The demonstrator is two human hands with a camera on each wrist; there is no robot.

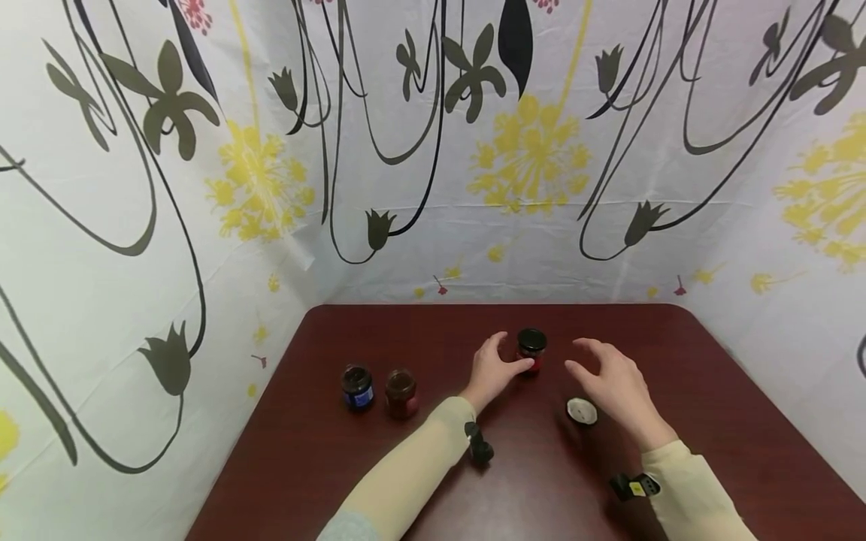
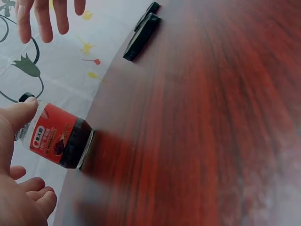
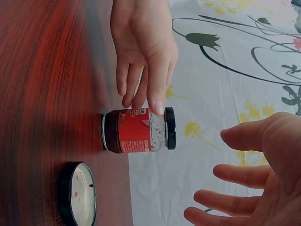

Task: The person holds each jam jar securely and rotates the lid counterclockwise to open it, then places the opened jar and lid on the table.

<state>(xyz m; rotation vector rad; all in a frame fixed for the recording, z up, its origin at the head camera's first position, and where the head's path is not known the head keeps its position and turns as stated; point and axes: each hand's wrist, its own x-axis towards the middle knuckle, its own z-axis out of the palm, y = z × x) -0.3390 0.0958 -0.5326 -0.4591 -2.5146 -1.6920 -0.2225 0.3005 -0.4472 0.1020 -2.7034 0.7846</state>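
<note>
A glass jar (image 1: 531, 347) with a black lid, red label and dark contents stands upright towards the back of the table. Beside it my left hand (image 1: 492, 374) reaches in, its thumb against the jar's upper side in the right wrist view and the other fingers loosely bent away from the glass. Right of the jar, my right hand (image 1: 614, 387) hovers with fingers spread and holds nothing. Below that hand lies a black lid (image 3: 77, 194), its pale, spotted inside facing up. Two black lids (image 2: 141, 37) show on the table in the left wrist view.
Two more jars stand at the table's left: one with a blue label (image 1: 358, 388), one with a reddish label (image 1: 401, 394); both show dark brown tops. The dark red wooden table (image 1: 528, 481) meets a patterned white cloth (image 1: 419, 173) at its back and sides.
</note>
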